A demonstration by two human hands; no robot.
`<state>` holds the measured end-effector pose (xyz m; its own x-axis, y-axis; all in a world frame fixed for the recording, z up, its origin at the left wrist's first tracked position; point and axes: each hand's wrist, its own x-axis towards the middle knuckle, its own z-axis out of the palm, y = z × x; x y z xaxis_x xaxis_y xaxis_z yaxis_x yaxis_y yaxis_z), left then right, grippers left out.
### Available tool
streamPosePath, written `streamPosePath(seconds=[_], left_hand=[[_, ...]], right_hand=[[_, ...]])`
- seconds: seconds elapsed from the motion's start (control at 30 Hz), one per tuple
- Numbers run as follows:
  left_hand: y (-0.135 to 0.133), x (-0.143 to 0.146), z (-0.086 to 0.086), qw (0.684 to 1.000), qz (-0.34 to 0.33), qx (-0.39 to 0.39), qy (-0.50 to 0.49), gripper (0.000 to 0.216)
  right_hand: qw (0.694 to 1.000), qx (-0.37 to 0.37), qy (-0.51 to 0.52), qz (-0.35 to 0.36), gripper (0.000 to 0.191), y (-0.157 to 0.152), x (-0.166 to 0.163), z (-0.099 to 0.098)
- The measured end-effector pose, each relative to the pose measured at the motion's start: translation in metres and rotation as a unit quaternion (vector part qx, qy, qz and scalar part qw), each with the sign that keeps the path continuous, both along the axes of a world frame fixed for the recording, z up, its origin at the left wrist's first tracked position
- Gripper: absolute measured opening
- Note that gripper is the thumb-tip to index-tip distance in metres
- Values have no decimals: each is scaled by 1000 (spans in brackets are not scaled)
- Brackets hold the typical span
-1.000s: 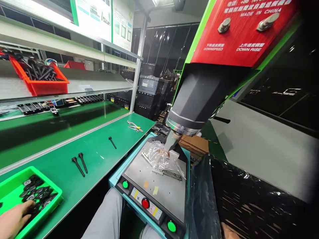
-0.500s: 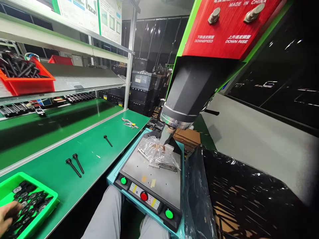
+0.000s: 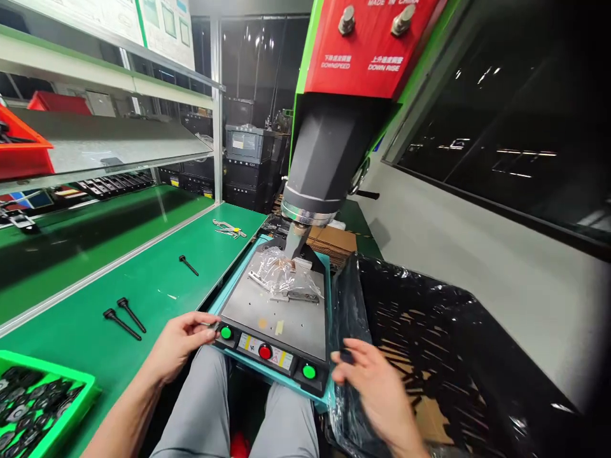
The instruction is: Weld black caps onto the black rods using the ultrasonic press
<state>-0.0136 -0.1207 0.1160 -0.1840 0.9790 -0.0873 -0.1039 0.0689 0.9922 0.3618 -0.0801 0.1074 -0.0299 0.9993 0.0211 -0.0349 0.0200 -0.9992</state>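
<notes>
My left hand [image 3: 184,340] is beside the front left corner of the press machine's base, its fingertips close to the left green button [image 3: 226,332]. Its thumb and index finger are apart, with nothing visible between them. My right hand [image 3: 377,381], slightly blurred, pinches a small black part [image 3: 346,356] to the right of the right green button [image 3: 309,371]. Between the buttons is a red button [image 3: 265,351]. Clear plastic film [image 3: 281,270] covers the metal fixture on the grey plate [image 3: 258,312], under the press head [image 3: 317,159].
A green bin [image 3: 90,385] of black round parts stands at the lower left. Several black screw-like rods [image 3: 121,324] and pliers [image 3: 226,228] lie on the green bench [image 3: 162,292]. To the right, a container lined with black plastic [image 3: 351,305] holds many dark pieces.
My left hand has left the green bin and come to the machine's left corner. My right hand has come into view with a small black part. The camera view has shifted right.
</notes>
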Motion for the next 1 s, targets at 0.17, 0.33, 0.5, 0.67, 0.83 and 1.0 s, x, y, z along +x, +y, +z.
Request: streamPosePath(seconds=[0.17, 0.33, 0.5, 0.67, 0.83, 1.0], left_hand=[[17, 42, -11, 996, -70, 30, -51, 34], [14, 58, -15, 989, -112, 25, -90, 30], [15, 57, -17, 987, -117, 14, -107, 28], [19, 59, -18, 988, -111, -1, -104, 28], [20, 59, -15, 990, -115, -1, -82, 28], [20, 58, -12, 990, -121, -1, -67, 31]], right_hand=[[988, -50, 81, 120, 42, -11, -107, -23], [981, -14, 110, 159, 35, -15, -142, -22], [979, -16, 125, 157, 34, -14, -149, -19], [995, 27, 46, 88, 26, -18, -153, -32], [992, 96, -53, 57, 19, -23, -153, -35], [975, 188, -121, 16, 23, -24, -153, -27]])
